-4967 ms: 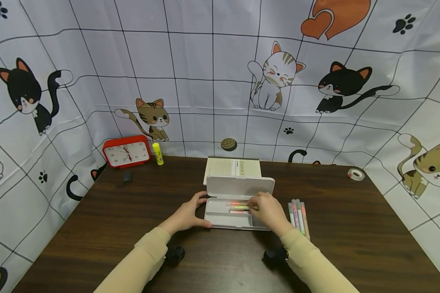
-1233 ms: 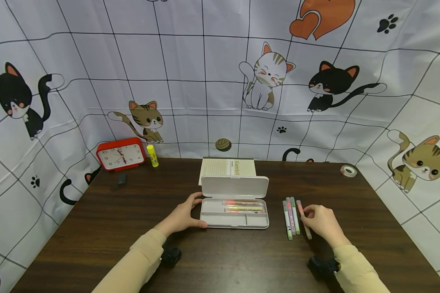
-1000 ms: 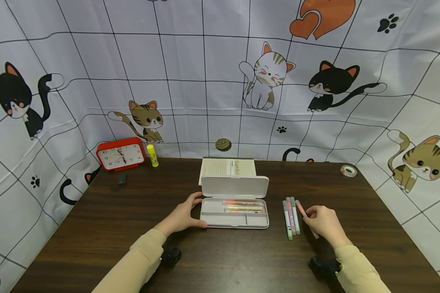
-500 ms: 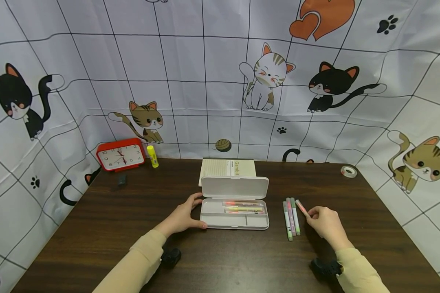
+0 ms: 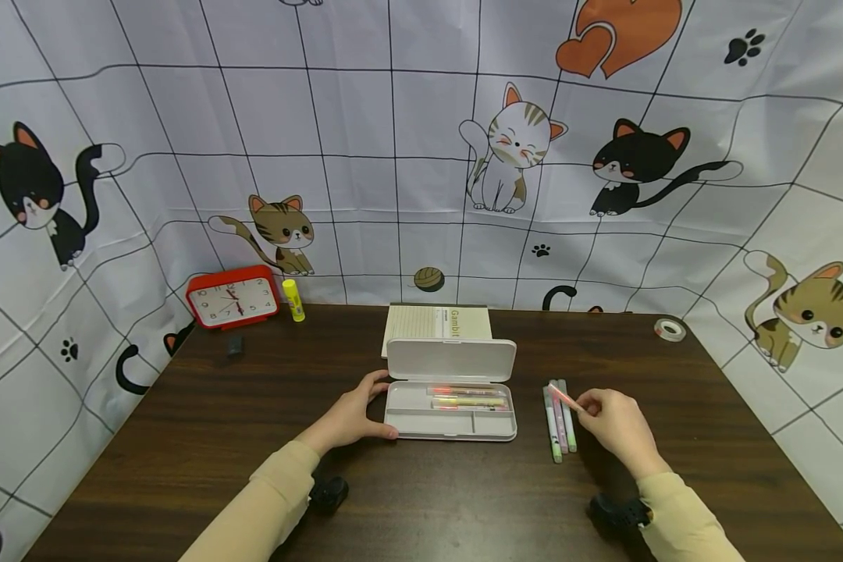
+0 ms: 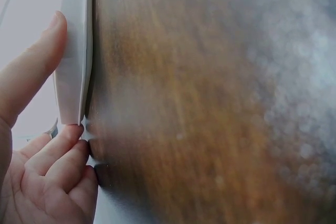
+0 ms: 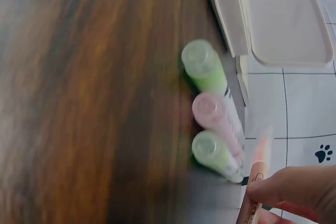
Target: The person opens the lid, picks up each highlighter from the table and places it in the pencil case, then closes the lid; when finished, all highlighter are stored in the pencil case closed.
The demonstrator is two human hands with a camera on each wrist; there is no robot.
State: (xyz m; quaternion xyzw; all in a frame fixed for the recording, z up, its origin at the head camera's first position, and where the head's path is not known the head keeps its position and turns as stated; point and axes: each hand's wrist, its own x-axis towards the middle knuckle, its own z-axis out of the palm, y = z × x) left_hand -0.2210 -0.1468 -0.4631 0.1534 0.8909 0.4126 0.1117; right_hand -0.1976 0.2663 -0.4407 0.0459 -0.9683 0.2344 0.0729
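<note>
— What does the right hand (image 5: 618,425) have?

— It pinches an orange-pink highlighter (image 5: 564,397) between thumb and fingertips, near one end, so the rest of the barrel juts up and leftward over the three highlighters (image 5: 559,417) lying side by side on the table (image 5: 183,437). The wrist view shows the fingers (image 7: 294,187) curled round the barrel, with the three capped ends lined up below.

— How would it handle?

— Probably very light and stiff: a slim, smooth plastic tube with a rounded cap. The surface looks glossy, so it may be a little slippery, and a grip nearer the middle would seem steadier than one at the tip. It does not look fragile.

— And the left hand (image 5: 351,417)?

— It grips the left end of the pencil case (image 5: 449,410), thumb along the front edge, fingers bent round the far corner. The case is white, hard-shelled plastic with rounded corners; its lid stands open at the back, and two highlighters lie in the long rear compartment. It should be rigid and light, apt to slide on the polished dark wood unless held.

— Anything else about?

— A notebook (image 5: 437,321) just behind the case, a red clock (image 5: 232,296) and a yellow glue stick (image 5: 293,300) at the back left, a tape roll (image 5: 670,329) at the back right.
</note>
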